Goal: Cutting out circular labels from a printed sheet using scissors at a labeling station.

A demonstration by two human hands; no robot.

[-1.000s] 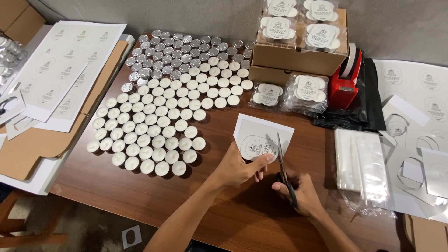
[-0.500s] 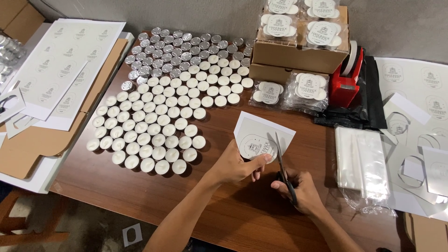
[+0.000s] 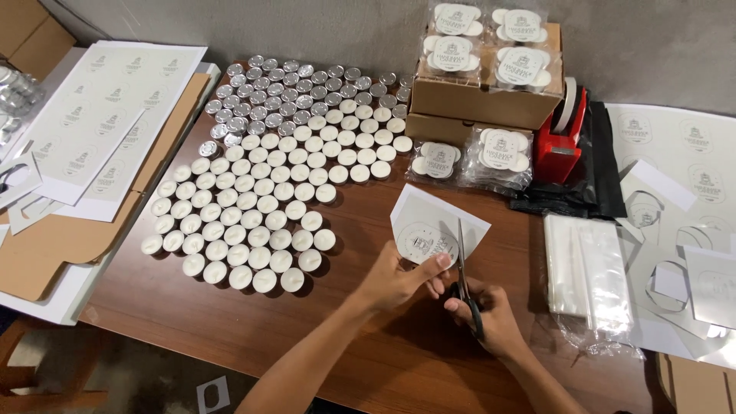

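right hand point(image 3: 491, 314): closed round black scissors point(image 3: 466, 285), blades in the paper
left hand point(image 3: 395, 280): pinching label sheet point(image 3: 437, 226) (held just off the table point(image 3: 368, 360))
progress: round label part cut, corners still on
beyond sheet: tea lights point(image 3: 261, 207), bagged packs point(image 3: 498, 149)

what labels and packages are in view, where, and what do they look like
Round label: white paper, left hand holds it, scissors in right hand.
Label sheets: white, far left.
Bagged candle packs: clear, by the cardboard boxes.
Clear bags: stacked, right.
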